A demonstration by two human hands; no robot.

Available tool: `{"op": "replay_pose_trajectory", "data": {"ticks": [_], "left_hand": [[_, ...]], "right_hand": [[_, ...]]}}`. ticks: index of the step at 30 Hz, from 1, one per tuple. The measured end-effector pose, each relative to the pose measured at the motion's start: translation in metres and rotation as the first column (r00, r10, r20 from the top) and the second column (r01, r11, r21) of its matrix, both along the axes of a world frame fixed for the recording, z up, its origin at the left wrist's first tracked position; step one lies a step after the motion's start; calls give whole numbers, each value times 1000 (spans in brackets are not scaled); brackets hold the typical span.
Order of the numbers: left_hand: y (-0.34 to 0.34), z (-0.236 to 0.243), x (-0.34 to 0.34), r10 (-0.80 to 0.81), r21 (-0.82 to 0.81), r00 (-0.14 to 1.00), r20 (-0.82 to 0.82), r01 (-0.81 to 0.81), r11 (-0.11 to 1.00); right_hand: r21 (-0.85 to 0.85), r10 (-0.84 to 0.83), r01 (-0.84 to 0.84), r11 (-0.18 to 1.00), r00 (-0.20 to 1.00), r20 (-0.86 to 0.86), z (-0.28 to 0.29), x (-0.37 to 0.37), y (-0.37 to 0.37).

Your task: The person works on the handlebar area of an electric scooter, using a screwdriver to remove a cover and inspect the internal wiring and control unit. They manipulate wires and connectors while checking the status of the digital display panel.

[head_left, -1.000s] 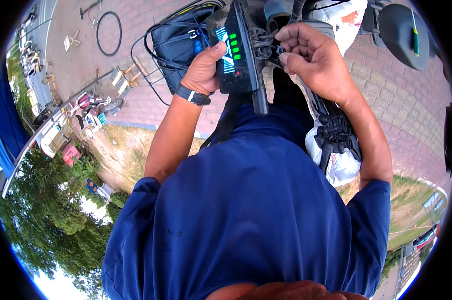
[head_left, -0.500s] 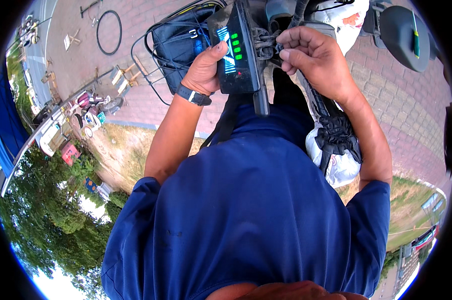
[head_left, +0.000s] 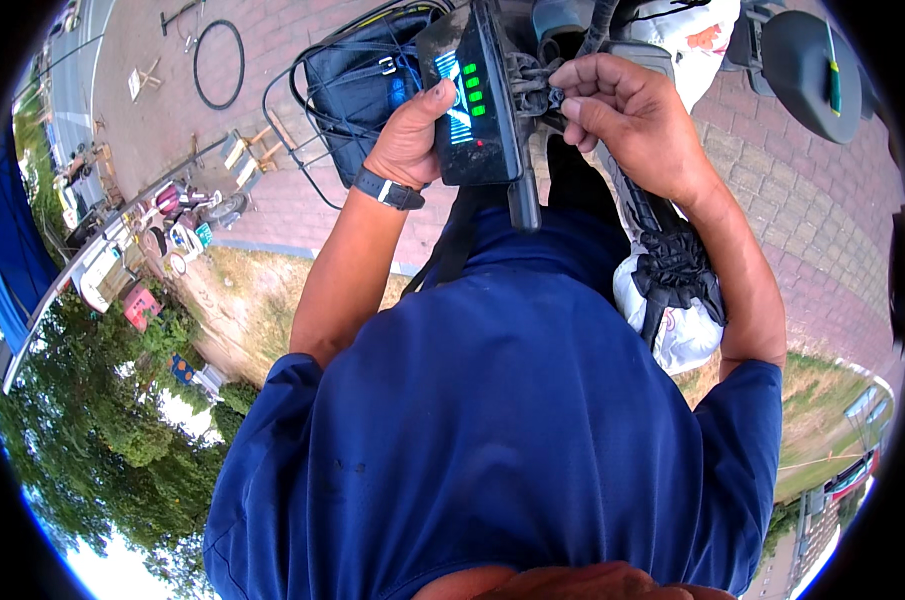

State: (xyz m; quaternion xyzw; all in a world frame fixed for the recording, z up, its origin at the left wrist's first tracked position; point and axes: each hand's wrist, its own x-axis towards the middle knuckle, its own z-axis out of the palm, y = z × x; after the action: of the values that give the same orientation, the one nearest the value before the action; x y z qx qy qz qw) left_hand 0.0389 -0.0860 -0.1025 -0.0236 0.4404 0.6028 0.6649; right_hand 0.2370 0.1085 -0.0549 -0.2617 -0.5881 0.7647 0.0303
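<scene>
A black box-shaped display unit [head_left: 492,155] with a striped white-and-blue panel, a column of green lights and a small red light is tilted up in front of me. My left hand [head_left: 409,137] grips its left edge, thumb on the front and fingers hidden behind. Dark, dusty fittings [head_left: 528,88] stick out behind the unit's right side. There my right hand [head_left: 637,125] is closed in a pinch, thumb against index finger, at a small dark piece. Exactly what lies between those fingertips is too small to make out. A black grip-like bar [head_left: 523,205] points toward me below the unit.
A dark blue bag [head_left: 347,90] in a wire basket [head_left: 297,150] sits left of the unit. Gloves and white cloth [head_left: 677,300] hang by my right forearm. A mirror-shaped dark part with a screwdriver [head_left: 833,88] is at upper right. A tyre [head_left: 219,65] lies on brick paving.
The display unit has shifted very slightly. Both hands keep nearly the same places and grips, the right one still pinching beside the dark fittings.
</scene>
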Motion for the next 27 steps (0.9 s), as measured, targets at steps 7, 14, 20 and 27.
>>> {"op": "replay_pose_trajectory", "data": {"ticks": [7, 14, 20, 27], "left_hand": [[2, 4, 0, 20, 23, 999, 46, -21, 1000], [4, 9, 0, 24, 75, 995, 96, -31, 997], [4, 9, 1, 39, 65, 995, 92, -45, 997], [2, 6, 1, 31, 89, 996, 88, -39, 995]], "right_hand": [[-33, -12, 12, 999, 1000, -9, 0, -1, 1], [-51, -14, 14, 999, 1000, -8, -1, 0, 1], [-42, -7, 6, 999, 1000, -11, -3, 0, 0], [-84, -10, 8, 996, 1000, -18, -5, 2, 1]]}}
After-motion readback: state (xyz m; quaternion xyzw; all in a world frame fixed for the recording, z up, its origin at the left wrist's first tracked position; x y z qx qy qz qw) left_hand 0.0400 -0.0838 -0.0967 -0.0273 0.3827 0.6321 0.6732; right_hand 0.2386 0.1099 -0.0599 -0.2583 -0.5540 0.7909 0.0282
